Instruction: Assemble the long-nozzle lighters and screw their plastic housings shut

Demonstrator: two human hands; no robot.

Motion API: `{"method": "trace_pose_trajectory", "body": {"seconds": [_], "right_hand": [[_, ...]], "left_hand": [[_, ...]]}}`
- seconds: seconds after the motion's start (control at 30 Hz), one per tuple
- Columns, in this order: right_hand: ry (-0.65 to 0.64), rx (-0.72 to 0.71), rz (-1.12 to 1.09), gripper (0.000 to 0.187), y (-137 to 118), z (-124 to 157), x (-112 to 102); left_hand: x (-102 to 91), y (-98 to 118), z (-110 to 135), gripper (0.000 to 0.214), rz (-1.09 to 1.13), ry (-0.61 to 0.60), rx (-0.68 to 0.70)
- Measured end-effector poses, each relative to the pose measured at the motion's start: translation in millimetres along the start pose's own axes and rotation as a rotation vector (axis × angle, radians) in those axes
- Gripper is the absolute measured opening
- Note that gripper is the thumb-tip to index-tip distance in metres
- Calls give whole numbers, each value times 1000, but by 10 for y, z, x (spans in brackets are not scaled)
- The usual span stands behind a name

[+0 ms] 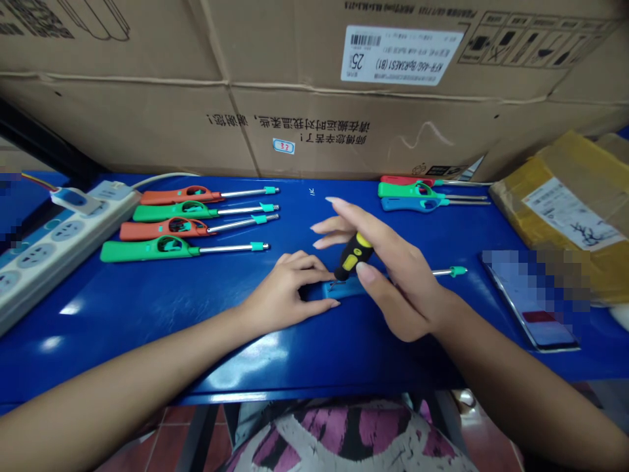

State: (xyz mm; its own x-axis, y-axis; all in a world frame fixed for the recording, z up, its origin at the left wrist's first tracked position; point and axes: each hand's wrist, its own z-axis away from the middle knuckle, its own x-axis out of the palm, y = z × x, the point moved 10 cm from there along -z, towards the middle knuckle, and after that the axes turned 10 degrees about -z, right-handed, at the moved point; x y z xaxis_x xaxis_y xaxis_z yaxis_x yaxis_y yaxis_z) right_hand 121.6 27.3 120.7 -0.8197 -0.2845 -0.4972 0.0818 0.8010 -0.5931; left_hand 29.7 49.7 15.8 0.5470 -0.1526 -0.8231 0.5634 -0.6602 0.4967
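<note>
A blue long-nosed lighter (344,288) lies flat on the blue table (147,308), its metal tube and teal tip (457,271) pointing right. My left hand (289,288) presses down on the lighter's handle end, fingers curled over it. My right hand (388,262) grips a black and yellow screwdriver (352,254) between thumb and palm, its tip down on the lighter body, with the other fingers stretched out to the left.
Several orange and green lighters (187,223) lie in a row at the left. Three more lighters (417,193) lie at the back right. A white power strip (44,249) sits far left, a phone (535,295) and a yellow parcel (570,210) at right, and cardboard boxes (314,85) behind.
</note>
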Motion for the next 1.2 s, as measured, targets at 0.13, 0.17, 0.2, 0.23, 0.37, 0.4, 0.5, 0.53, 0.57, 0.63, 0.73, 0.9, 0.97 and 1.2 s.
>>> {"method": "trace_pose_trajectory", "body": {"seconds": [0.13, 0.17, 0.2, 0.23, 0.37, 0.4, 0.5, 0.53, 0.57, 0.63, 0.73, 0.9, 0.97, 1.2], "right_hand": [[115, -104, 76, 35, -106, 19, -74], [159, -136, 131, 31, -134, 30, -100], [179, -150, 166, 30, -145, 36, -107], [173, -149, 169, 31, -142, 34, -99], [18, -43, -21, 48, -59, -1, 23], [-4, -20, -48, 49, -44, -2, 44], [89, -67, 32, 36, -79, 10, -31], [141, -97, 91, 31, -101, 22, -71], [178, -122, 140, 28, -119, 32, -97], [166, -136, 151, 32, -119, 33, -80], [50, -87, 11, 45, -77, 11, 24], [164, -104, 88, 39, -115, 23, -66], [196, -124, 144, 36, -131, 34, -100], [27, -18, -50, 47, -30, 13, 15]], "left_hand": [[25, -19, 1, 26, 7, -24, -17], [33, -22, 1, 25, 4, -32, -19], [40, -23, 1, 25, 0, -39, -20], [42, -23, 1, 26, -5, -42, -19], [15, -12, 1, 28, -9, -18, -5], [9, -11, 2, 28, -8, -12, -4], [36, -29, 6, 26, 23, -37, -27], [56, -35, 7, 24, 36, -56, -35], [70, -37, 7, 24, 47, -70, -41], [67, -32, 4, 24, 50, -69, -40], [20, -10, 0, 26, 30, -28, -23], [35, -37, 0, 29, 61, -40, -51], [45, -36, -2, 29, 61, -52, -50], [13, -18, 0, 27, 15, -25, -30]]}}
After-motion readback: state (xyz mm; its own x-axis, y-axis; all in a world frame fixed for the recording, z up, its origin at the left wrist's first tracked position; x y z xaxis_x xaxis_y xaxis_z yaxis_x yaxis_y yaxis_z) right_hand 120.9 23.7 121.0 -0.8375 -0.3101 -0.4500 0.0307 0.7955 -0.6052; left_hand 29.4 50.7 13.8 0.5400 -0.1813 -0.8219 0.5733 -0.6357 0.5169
